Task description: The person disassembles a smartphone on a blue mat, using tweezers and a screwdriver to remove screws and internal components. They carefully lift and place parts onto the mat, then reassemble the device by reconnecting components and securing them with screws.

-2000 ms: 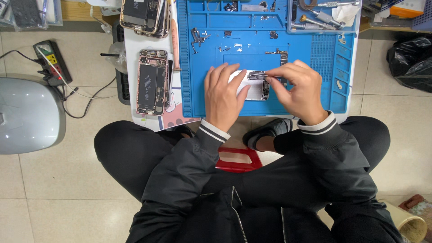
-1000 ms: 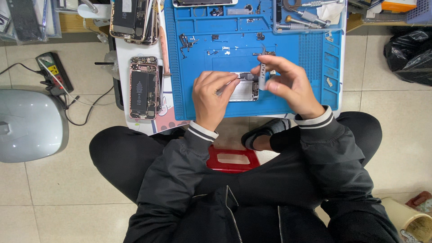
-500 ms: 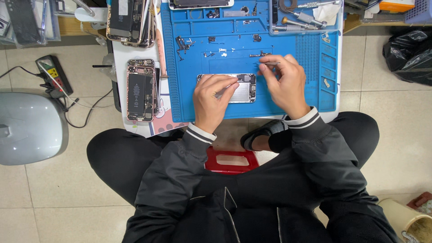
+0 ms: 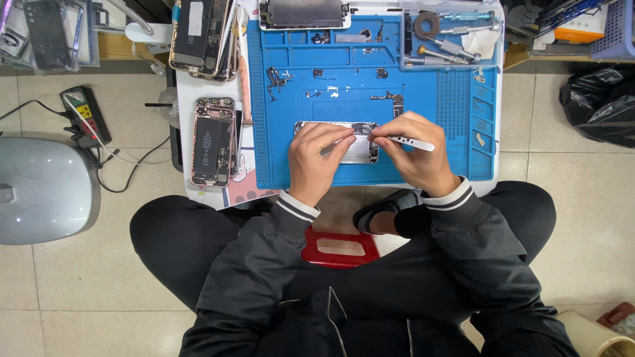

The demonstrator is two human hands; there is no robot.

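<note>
A silver phone housing (image 4: 357, 149) lies open on the blue repair mat (image 4: 423, 106). My left hand (image 4: 317, 162) rests on its left half, fingers pressing down on it. My right hand (image 4: 413, 155) grips silver tweezers (image 4: 409, 140), whose tips point left into the housing's top edge, close to my left fingertips. Both hands cover much of the housing.
An opened rose-gold phone (image 4: 213, 142) lies left of the mat, with more phones (image 4: 200, 36) stacked behind it. Small screws and parts are scattered on the mat. A clear tool tray (image 4: 450, 36) sits at the back right. A red stool (image 4: 340, 246) shows between my knees.
The housing now lies flat and lengthwise on the mat instead of being held up in both hands. My right hand has shifted left, bringing the tweezers to its top edge.
</note>
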